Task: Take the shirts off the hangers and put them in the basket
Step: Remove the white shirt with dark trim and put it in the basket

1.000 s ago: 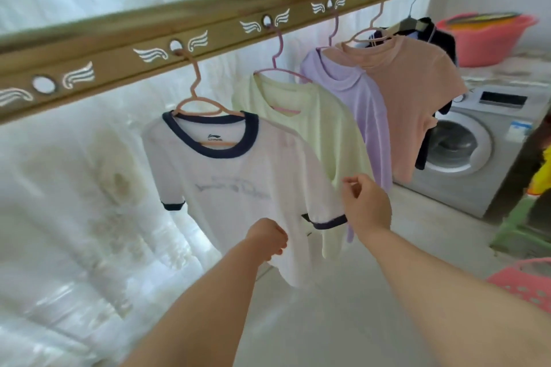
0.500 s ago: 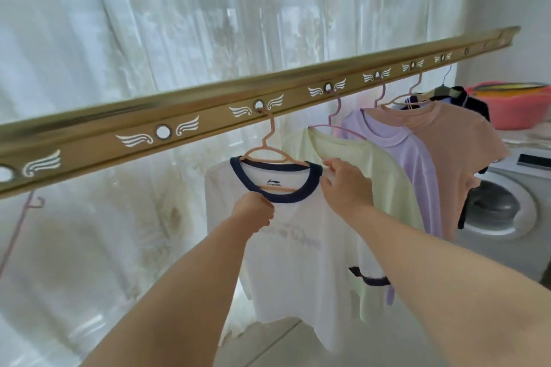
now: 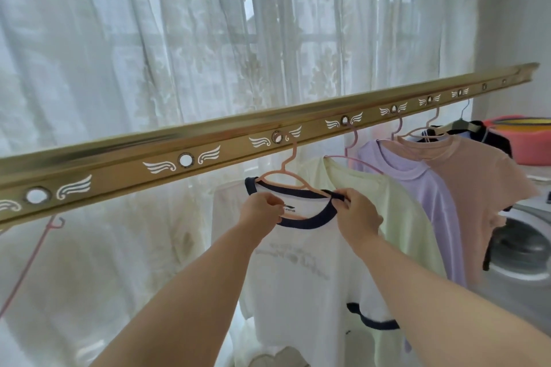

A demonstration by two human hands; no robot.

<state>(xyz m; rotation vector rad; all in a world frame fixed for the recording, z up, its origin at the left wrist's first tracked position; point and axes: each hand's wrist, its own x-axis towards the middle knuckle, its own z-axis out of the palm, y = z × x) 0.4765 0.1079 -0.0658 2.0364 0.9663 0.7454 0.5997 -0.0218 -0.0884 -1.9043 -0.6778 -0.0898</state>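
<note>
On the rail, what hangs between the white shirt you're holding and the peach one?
Two shirts: a pale green shirt right beside the white shirt, then a lilac shirt next to the peach shirt. The head view shows all four.

— What carries your washing?
— A gold rail [image 3: 119,170], rising toward the far right. Hangers [image 3: 282,170] hook into its holes.
— And on them?
— At your left a bare pink hanger [image 3: 44,236]. Then come the white shirt [image 3: 298,277], green shirt [image 3: 393,208], lilac shirt [image 3: 417,185], peach shirt [image 3: 477,182] and, farthest, a dark garment [image 3: 496,140].
</note>
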